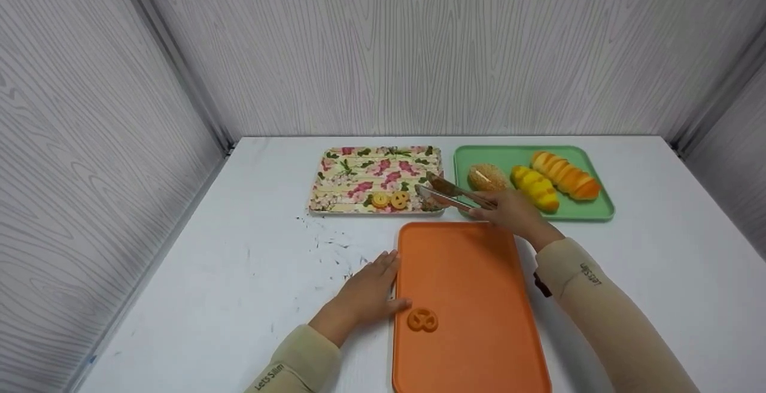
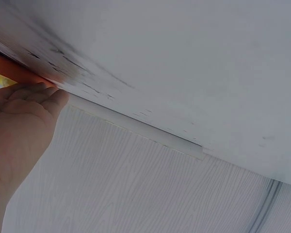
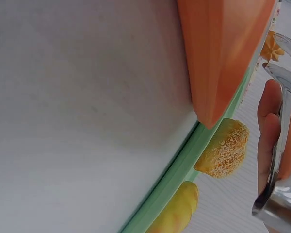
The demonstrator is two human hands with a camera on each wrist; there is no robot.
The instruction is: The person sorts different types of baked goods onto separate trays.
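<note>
My right hand grips metal tongs, whose parted tips are over the right front corner of the floral tray. On that tray, left of the tips, lie two small cookies, a round one and a pretzel-like one. In the right wrist view a golden, ridged cookie shows by the tong tips. My left hand rests along the left side of the orange tray, fingers extended and thumb at its rim. A brown pretzel cookie lies on the orange tray near that thumb.
Behind my right hand, a green tray bears a seeded bun, a yellow bread roll and a long ridged loaf. Dark scuffs mark the white table to the left. Grey wood-grain panels enclose the back and sides.
</note>
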